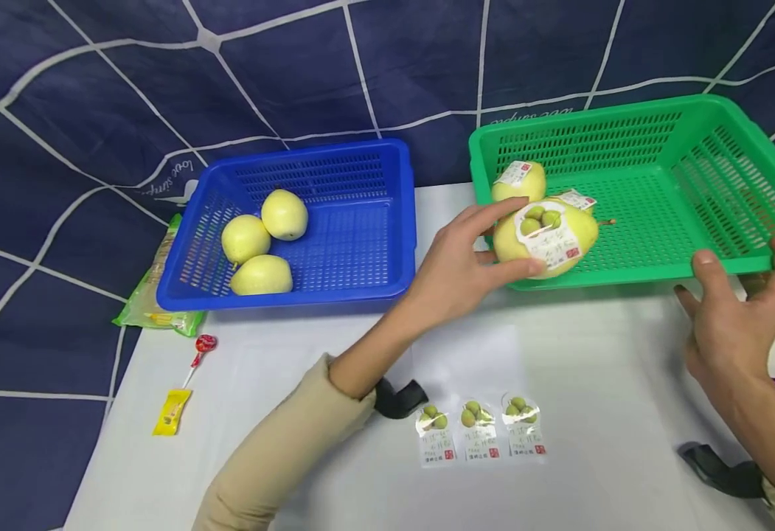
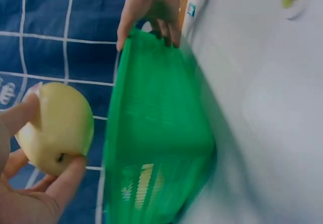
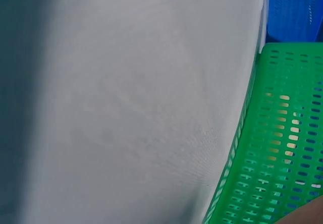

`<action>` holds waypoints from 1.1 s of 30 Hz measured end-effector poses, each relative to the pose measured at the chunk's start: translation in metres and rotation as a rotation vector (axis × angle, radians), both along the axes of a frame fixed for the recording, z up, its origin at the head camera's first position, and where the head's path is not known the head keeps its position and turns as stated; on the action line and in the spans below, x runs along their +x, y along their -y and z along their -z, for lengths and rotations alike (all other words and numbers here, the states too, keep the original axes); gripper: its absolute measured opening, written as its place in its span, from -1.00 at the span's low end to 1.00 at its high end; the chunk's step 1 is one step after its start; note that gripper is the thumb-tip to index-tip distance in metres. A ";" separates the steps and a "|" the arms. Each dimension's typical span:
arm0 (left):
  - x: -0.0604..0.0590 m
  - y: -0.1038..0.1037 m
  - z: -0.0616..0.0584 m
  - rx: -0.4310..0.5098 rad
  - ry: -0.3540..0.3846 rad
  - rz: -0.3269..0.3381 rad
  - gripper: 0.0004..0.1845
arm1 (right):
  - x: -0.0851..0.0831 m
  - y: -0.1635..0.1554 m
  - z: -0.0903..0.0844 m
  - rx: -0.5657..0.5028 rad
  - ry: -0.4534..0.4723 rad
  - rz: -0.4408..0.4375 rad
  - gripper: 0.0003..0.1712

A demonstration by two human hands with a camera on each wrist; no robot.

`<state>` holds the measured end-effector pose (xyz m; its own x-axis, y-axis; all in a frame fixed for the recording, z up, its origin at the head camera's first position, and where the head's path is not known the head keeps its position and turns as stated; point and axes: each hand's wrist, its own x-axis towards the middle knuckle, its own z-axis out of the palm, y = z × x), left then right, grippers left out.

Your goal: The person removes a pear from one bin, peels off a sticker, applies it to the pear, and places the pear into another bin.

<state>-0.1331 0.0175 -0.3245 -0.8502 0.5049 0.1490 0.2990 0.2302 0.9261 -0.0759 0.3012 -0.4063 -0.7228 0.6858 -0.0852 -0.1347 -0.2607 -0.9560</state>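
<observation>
My left hand (image 1: 456, 258) grips a yellow pear (image 1: 586, 232) with thumb and fingers, over the near left part of the green basket (image 1: 633, 276). A printed sticker (image 1: 556, 247) with a picture of green fruit is on the pear's side. In the left wrist view, the fingers curl round this pear (image 2: 63, 118). Behind it, another labelled pear (image 1: 523, 188) sits in the green basket, and a further labelled one is mostly hidden. At the basket's near right rim, my right hand (image 1: 735, 332) holds the edge, its fingers spread on both sides of the rim.
To the left stands a blue basket (image 1: 321, 299) with three unlabelled pears (image 1: 261, 276). A sheet of three stickers (image 1: 480, 428) lies on the white table. Near the left edge are a green packet (image 1: 151, 295), a red lollipop (image 1: 206, 344) and a yellow wrapper (image 1: 172, 411).
</observation>
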 end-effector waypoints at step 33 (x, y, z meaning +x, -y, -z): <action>-0.064 -0.111 0.026 -0.836 -0.095 -0.003 -0.51 | 0.005 -0.003 -0.005 0.056 0.067 -0.041 -0.28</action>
<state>-0.1968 0.1287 -0.3505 -0.8544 0.4787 -0.2019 0.3654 0.8299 0.4215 -0.0708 0.3046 -0.4017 -0.7446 0.6605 -0.0964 -0.0607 -0.2107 -0.9757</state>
